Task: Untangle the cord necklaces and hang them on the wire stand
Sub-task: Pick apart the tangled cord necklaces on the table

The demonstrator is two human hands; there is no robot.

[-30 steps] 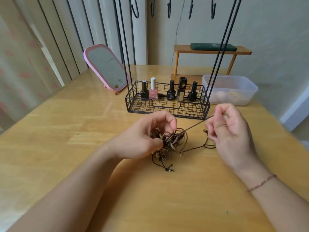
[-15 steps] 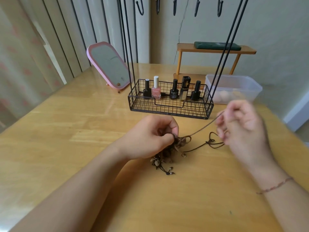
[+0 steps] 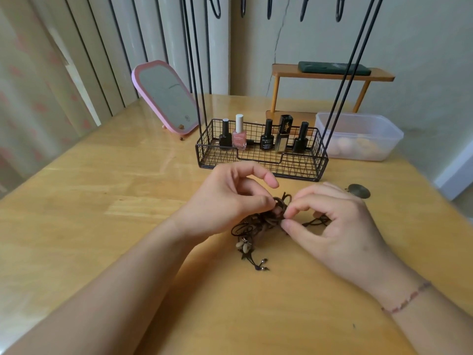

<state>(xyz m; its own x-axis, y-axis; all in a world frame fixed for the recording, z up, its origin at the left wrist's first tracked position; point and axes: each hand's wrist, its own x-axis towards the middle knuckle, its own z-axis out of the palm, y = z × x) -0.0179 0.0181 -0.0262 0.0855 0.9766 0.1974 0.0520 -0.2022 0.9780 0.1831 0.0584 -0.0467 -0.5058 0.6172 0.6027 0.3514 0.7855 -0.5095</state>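
Right hand: the right hand (image 3: 330, 226) had come back in from the right, where a second earlier it was drawing one strand out taut; thumb and forefinger now pinched a loop at the right side of the knot.
Left hand: the left hand (image 3: 230, 198) had shifted little; thumb and middle fingers were curled onto the left side of the same knot, forefinger lifted free above it.
Tangle: the bundle of dark brown cord necklaces (image 3: 266, 221) lay on the light wooden desk (image 3: 102, 201) near its middle, just in front of the stand; beaded ends trailed toward the near edge.
Slack strand: the stretched cord had gone loose and lay in small loops under the right hand.
Pendant: a round bronze-coloured disc (image 3: 358, 191) was now showing beyond the right hand, toward the desk's right edge.
Stand: the black wire stand with a basket base (image 3: 261, 160) held nail polish bottles (image 3: 239, 134); its hooks (image 3: 268, 8) carried nothing.
Meaning: judged as a re-grip, pulling having given way to picking at the knot; no necklace looked freed yet.
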